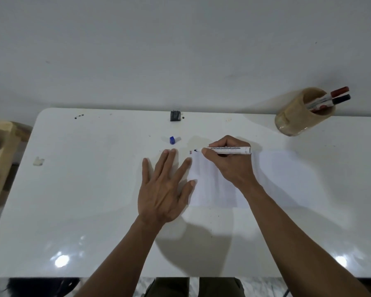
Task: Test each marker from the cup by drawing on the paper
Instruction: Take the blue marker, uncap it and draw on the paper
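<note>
fingers (169, 161) of the left hand (165, 189) lie spread flat, pressing the paper (219, 189) on the table (94, 189). right hand (229, 163) pinches an uncapped marker (225, 150), tip at the paper's far left corner beside small strokes. cup (298, 116) of markers stands far right; blue cap (172, 140) lies near.

Glossy white table (94, 211), matt white paper (276, 179), smooth plastic marker (229, 150), glazed-looking cup (296, 118)

Head view, single, wide-angle: looked forward and steeply down from above the near edge of the white table (94, 189), close over it. Frame took in the whole tabletop, the wall (180, 50) behind, both forearms entering from below.
</note>
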`<state>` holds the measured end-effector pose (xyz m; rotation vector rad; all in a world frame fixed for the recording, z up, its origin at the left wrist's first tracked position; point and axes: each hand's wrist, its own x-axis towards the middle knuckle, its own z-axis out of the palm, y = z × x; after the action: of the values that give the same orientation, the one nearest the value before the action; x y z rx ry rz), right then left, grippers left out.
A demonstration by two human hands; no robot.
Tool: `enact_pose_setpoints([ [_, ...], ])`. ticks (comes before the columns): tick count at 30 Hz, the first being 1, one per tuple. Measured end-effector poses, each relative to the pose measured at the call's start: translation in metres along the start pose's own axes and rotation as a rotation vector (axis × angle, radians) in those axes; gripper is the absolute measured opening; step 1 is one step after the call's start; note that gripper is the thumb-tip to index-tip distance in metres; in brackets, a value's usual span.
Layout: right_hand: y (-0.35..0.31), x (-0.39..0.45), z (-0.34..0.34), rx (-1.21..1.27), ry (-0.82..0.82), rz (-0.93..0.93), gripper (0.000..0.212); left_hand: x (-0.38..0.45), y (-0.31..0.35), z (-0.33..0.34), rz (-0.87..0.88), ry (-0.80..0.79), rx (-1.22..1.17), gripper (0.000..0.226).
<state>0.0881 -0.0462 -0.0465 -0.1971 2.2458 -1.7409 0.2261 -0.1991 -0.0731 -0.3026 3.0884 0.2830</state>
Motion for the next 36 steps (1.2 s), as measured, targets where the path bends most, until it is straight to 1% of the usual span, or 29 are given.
enact_pose_setpoints([
  [8,0.011,0.004,0.003,-0.012,0.005,-0.005,0.017,0.001,-0.001,0.008,-0.001,0.125,-0.005,0.056],
  [13,0.01,0.004,0.005,-0.024,0.009,-0.007,0.017,0.001,-0.001,0.01,0.009,0.177,-0.005,0.055],
  [21,0.01,0.005,0.006,-0.059,0.014,0.011,0.017,0.001,0.0,0.01,0.01,0.205,-0.011,0.054],
  [36,0.012,0.007,0.005,-0.085,-0.009,-0.008,0.019,0.001,-0.001,0.011,0.011,0.21,-0.021,0.054],
])
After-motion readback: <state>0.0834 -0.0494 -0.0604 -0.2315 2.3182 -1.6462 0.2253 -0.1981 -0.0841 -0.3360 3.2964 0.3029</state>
